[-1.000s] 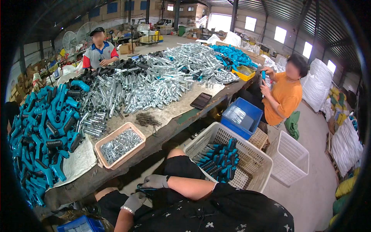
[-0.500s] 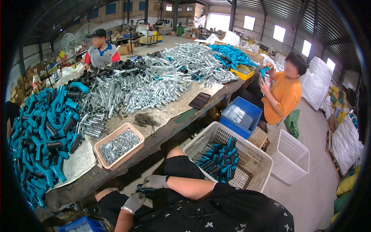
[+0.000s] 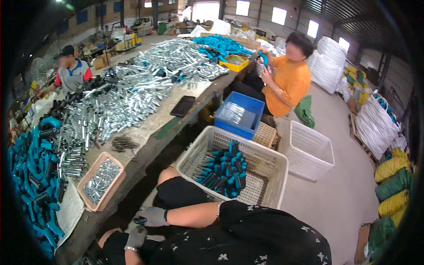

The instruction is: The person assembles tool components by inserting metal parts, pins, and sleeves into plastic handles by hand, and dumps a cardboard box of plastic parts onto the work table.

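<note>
Gloved in grey, my right hand [image 3: 153,217] is closed around a small dark handle [image 3: 140,220] over my lap; most of it is hidden by the fingers. My left hand [image 3: 137,236], also in a grey glove, is just below it with its fingers curled. Whether my left hand grips the same handle cannot be made out. Beside my knee, a large white crate [image 3: 274,185] contains a heap of teal-and-black handles [image 3: 225,170]. A pink tray [image 3: 115,180] of small metal pins lies on the table edge nearest my hands.
Teal handles [image 3: 33,176] and metal tubes [image 3: 128,104] cover much of the table, with a black phone [image 3: 183,106] near its edge. A blue bin [image 3: 251,104] and another white crate [image 3: 309,150] stand on the right. Two co-workers [image 3: 289,81] [image 3: 73,75] are at the table.
My view has swung to the right, so the table and crates sit further left. My two hands are closer together, and less of the handle shows between them.
</note>
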### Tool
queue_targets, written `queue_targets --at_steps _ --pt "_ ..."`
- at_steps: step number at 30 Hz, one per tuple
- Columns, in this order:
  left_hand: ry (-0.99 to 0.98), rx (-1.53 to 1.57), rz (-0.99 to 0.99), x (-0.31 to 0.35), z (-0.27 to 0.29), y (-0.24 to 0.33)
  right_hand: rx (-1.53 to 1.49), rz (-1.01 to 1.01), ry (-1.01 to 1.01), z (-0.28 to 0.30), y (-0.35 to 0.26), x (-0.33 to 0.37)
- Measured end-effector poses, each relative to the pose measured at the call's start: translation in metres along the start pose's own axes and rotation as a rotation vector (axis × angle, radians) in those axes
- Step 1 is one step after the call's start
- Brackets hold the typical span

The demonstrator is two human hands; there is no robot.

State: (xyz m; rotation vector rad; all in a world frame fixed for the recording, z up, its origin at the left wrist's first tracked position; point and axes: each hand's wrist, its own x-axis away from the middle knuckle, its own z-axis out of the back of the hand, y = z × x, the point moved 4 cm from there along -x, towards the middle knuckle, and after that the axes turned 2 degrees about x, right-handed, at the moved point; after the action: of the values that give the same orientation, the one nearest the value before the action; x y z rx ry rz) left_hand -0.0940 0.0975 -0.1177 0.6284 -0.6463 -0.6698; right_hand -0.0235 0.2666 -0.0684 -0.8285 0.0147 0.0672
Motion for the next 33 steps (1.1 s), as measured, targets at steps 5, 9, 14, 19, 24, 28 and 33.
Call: queue_targets --at_steps 5,9,14,19,24,28,33 --pt "0.009 0.072 0.030 -0.009 -0.005 0.005 0.013 -0.004 0.017 0.000 0.011 -0.005" --pt "0.009 -0.008 0.023 -0.014 -0.007 -0.001 0.012 0.030 0.052 0.003 0.012 -0.006" --pt "-0.064 -0.126 0.147 -0.025 -0.009 -0.008 -0.055 0.017 0.018 0.000 0.019 -0.006" --pt "-0.064 -0.163 -0.028 -0.039 -0.015 -0.032 -0.080 -0.065 -0.006 0.004 0.022 -0.009" --pt "-0.005 0.029 0.123 -0.041 -0.030 -0.089 -0.135 -0.074 -0.005 -0.005 0.007 -0.012" --pt "-0.009 -0.097 -0.067 -0.040 -0.026 -0.035 -0.170 0.012 0.004 -0.006 0.019 -0.010" --pt "0.282 0.815 -0.223 -0.056 -0.016 -0.032 -0.188 0.144 0.027 -0.019 0.018 -0.022"
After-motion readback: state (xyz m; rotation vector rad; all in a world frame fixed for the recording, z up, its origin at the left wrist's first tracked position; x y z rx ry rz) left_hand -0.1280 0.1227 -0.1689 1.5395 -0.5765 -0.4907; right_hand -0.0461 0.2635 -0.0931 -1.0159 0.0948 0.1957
